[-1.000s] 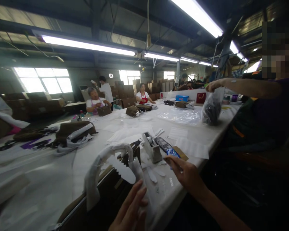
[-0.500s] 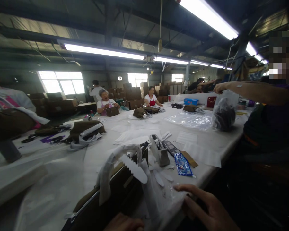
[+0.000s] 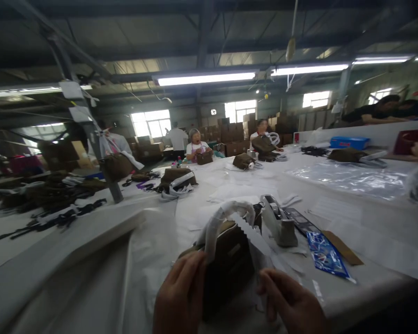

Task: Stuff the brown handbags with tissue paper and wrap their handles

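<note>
A dark olive handbag [image 3: 230, 260] stands on the table right in front of me. White wrapping covers its arched handle [image 3: 214, 222], and a white strip with a toothed edge [image 3: 252, 232] lies against its side. My left hand [image 3: 181, 292] is closed at the bag's left side, by the lower end of the wrapped handle, its fingers pressed together on the bag. Over on the right, my right hand [image 3: 289, 297] has its fingers curled in a pinch on pale wrapping beside the bag. The fingertips are partly hidden and dim.
Right of the bag are a grey tape dispenser [image 3: 280, 222], a blue printed packet [image 3: 327, 255] and a brown card [image 3: 343, 248]. Clear plastic sheets [image 3: 351, 178] lie farther back. A grey post [image 3: 107, 162] rises at left. Several co-workers sit or stand around, some handling bags.
My view has swung left, so the table items shift rightward. My left hand has risen to the bag's side. My right hand's fingers, stretched out before, are now curled in by the bag.
</note>
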A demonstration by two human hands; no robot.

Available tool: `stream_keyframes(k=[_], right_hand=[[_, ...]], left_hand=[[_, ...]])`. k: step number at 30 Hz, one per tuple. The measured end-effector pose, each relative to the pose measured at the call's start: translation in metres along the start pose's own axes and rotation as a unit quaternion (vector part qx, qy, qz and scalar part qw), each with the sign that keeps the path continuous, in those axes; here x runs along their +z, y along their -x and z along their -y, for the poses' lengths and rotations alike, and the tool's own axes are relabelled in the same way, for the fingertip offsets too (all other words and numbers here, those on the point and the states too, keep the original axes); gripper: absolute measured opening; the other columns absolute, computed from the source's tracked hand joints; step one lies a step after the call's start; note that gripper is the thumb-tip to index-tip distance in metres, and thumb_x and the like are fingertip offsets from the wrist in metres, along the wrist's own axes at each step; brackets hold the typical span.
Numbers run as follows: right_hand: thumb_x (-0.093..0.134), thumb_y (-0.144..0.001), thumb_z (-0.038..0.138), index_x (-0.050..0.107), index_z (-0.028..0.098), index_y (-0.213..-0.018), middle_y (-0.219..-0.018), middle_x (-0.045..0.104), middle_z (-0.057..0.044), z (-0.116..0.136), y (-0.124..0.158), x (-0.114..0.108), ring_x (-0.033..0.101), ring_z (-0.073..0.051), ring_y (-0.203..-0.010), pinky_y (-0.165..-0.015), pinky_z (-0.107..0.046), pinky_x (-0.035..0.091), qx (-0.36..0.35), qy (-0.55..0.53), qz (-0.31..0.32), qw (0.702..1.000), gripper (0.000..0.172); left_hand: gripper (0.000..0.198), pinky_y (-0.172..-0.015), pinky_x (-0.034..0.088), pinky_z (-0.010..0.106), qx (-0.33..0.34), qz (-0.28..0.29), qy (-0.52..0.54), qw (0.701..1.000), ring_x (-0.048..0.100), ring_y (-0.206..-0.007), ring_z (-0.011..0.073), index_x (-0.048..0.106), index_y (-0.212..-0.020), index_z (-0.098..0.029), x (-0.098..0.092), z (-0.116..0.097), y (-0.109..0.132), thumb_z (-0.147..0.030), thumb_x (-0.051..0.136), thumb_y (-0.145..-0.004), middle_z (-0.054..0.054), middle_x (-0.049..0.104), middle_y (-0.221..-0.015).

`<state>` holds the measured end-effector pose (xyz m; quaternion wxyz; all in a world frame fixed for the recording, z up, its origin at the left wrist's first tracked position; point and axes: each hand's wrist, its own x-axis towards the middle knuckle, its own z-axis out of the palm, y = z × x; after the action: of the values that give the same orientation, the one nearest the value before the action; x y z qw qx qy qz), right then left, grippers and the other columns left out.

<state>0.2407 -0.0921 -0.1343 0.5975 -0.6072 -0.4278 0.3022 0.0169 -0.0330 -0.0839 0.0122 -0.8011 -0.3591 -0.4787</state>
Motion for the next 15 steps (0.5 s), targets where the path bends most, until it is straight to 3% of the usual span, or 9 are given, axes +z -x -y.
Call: stream_keyframes(k=[2, 5, 9, 12, 15], right_hand=[[0.065, -0.081, 0.068, 0.072, 0.021, -0.093, -0.069, 0.072, -0.002, 0.008, -0.017, 0.012, 0.057, -0.014, -0.040, -0.045, -0.024, 0.049, -0.009, 0.014, -0.012, 1.000, 0.049], [0.061, -0.084, 0.067, 0.074, 0.020, -0.092, -0.058, 0.066, -0.001, 0.020, -0.037, 0.036, 0.057, -0.016, -0.044, -0.046, -0.025, 0.047, -0.072, 0.066, 0.008, 0.995, 0.050], [0.057, -0.092, 0.056, 0.075, 0.020, -0.096, -0.058, 0.063, 0.000, 0.035, -0.044, 0.061, 0.061, -0.016, -0.057, -0.056, -0.023, 0.049, -0.177, 0.031, 0.134, 0.975, 0.040], [0.055, -0.095, 0.053, 0.075, 0.018, -0.091, -0.063, 0.063, 0.000, 0.043, -0.045, 0.064, 0.060, -0.016, -0.060, -0.060, -0.023, 0.049, -0.187, 0.001, 0.221, 0.957, 0.041], [0.055, -0.096, 0.051, 0.077, 0.020, -0.095, -0.068, 0.066, -0.001, 0.044, -0.047, 0.058, 0.063, -0.017, -0.067, -0.067, -0.024, 0.052, -0.185, 0.012, 0.248, 0.951, 0.039]], left_hand=[[0.029, -0.085, 0.059, 0.025, -0.033, -0.007, -0.016, 0.999, 0.073, -0.099, 0.0184, 0.067, -0.116, -0.022, -0.006, 0.007, -0.010, -0.012, 0.050, -0.096, 0.005, 0.075, -0.110], [0.039, -0.083, 0.060, 0.026, -0.043, 0.077, 0.027, 0.996, 0.074, -0.097, 0.0192, 0.071, -0.114, -0.021, -0.007, 0.009, -0.026, -0.004, 0.045, -0.091, 0.006, 0.076, -0.108], [0.049, -0.092, 0.056, 0.029, -0.015, 0.136, 0.096, 0.986, 0.069, -0.107, 0.0199, 0.069, -0.124, -0.024, -0.003, 0.007, -0.039, 0.001, 0.045, -0.089, 0.006, 0.074, -0.119], [0.042, -0.087, 0.057, 0.031, 0.012, 0.164, 0.089, 0.982, 0.068, -0.101, 0.0210, 0.069, -0.125, -0.026, -0.003, 0.008, -0.041, -0.004, 0.051, -0.093, 0.005, 0.075, -0.115], [0.026, -0.076, 0.057, 0.032, 0.022, 0.151, 0.010, 0.988, 0.066, -0.088, 0.0215, 0.074, -0.109, -0.027, -0.005, 0.014, -0.039, -0.012, 0.058, -0.095, 0.002, 0.075, -0.096]])
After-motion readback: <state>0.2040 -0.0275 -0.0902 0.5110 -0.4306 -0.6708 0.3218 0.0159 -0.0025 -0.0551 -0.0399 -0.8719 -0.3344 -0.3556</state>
